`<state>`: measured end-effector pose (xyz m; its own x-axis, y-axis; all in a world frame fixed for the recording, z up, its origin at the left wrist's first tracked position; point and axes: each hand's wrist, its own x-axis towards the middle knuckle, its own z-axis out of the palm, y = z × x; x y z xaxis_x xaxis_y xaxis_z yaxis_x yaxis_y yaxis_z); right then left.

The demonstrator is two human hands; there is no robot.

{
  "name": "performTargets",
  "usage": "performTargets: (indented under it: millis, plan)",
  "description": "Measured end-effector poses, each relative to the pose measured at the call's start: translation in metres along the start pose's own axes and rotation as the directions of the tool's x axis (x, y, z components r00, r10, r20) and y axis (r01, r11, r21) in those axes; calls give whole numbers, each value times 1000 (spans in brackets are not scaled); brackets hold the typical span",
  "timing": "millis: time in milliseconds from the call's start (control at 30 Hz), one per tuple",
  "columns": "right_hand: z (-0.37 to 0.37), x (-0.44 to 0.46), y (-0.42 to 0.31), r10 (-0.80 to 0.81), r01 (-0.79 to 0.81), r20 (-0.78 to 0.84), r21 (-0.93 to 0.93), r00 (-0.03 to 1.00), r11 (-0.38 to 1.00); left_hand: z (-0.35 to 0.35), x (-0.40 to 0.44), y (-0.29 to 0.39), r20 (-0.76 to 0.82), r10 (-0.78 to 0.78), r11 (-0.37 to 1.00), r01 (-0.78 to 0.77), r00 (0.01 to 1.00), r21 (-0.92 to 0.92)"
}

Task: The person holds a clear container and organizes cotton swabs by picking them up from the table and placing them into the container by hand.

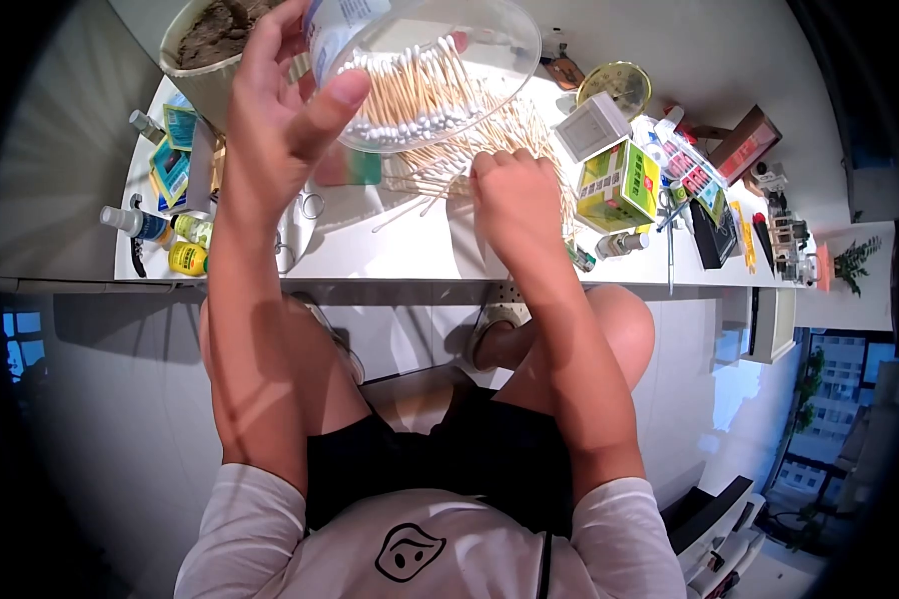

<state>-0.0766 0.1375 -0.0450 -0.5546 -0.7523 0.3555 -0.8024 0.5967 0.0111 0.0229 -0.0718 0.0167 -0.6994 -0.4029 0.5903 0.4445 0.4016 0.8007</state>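
Clear plastic makes up the tub (514, 50), which sits in the grip of the left hand (288, 90), raised and tilted at the far side of the table (400, 258). This hand is partly closed around the tub's left end, beside a blue-and-white label (342, 25); its thumb lies along the near side, while the other fingers go behind and are partly hidden. Cotton swabs (420, 85) are bunched inside the tub, mostly side by side, white tips showing along the top and bottom of the bunch.

Below and to the right of the tub, a loose pile (517, 130) of more swabs spreads over the white table, its sticks pointing several ways. The right hand (514, 190) is at the near side of this pile, back upward and fingers curled down into it. Its fingertips are hidden, so I cannot tell whether they have hold of any swabs. Some swabs lie just left of its knuckles, and others reach past it on the right.

A green card (362, 168) lies left of the pile, below the tub. Just right of the pile stand a white box (591, 128) and a green box (614, 190).
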Motion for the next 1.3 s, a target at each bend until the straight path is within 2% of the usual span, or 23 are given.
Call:
performTargets:
  millis: [133,233,267,300,333,400,500,567,733,833,933,967,1000,1067,1100,1133,1167,1200,1267,1300]
  plan:
    - [-31,1,5,80,-80,-1,-84,997,993,0,0,1,-1,-13,1000,13,1000,-21]
    - [-59,-1,11,171,-173,31,82,985,982,0,1,2,-12,25,999,-26,1000,-26]
    - [-74,-1,12,170,-172,29,81,985,982,0,0,2,-10,13,1000,-14,1000,-26]
    - [-89,-2,13,257,-244,3,332,966,911,-1,-1,3,-9,0,1000,0,1000,-26]
    - [-105,-4,14,345,-286,2,562,939,776,-1,-2,3,-10,-1,1000,0,1000,-25]
    - [-132,-6,20,308,-122,-249,562,918,818,-1,-3,5,24,47,998,-48,999,39]
    - [-139,-12,7,267,-58,-277,587,923,807,3,-9,5,19,16,999,-15,1000,-37]
    - [-128,-10,-13,219,-25,-326,509,920,861,5,-9,6,33,-21,994,24,999,-110]
    - [-102,0,-29,207,26,-434,473,877,881,15,-11,4,35,-43,984,48,998,-171]
    - [-90,8,-31,147,69,-518,374,843,925,20,-11,5,57,-56,977,67,997,-202]
    - [-89,14,-30,128,73,-527,344,840,936,24,-12,8,65,-63,973,76,996,-216]
    - [-89,12,-30,266,-10,-477,474,838,880,24,-12,9,62,-67,972,79,996,-219]
    - [-93,7,-26,267,-9,-477,476,837,880,23,-12,8,62,-66,973,78,996,-218]
    - [-104,-2,-11,404,-215,-175,628,898,748,18,-11,5,43,-28,983,35,999,-180]
    - [-107,-2,-2,340,-252,-19,630,940,734,16,-11,6,37,-28,984,34,999,-174]
    - [-103,-1,3,333,-246,-19,633,943,734,14,-10,8,23,-25,993,27,999,-112]
    - [-94,-2,8,192,-228,125,623,973,749,12,-9,9,10,-22,999,22,1000,-48]
    - [-81,-3,12,44,-205,266,614,963,762,11,-8,9,5,-21,999,21,1000,-43]
    - [-46,-12,13,-5,-169,288,573,957,802,8,-7,8,-27,-18,1000,18,999,-15]
    - [-28,-13,13,-81,-32,203,499,976,866,7,-6,5,-26,-20,1000,20,999,-14]
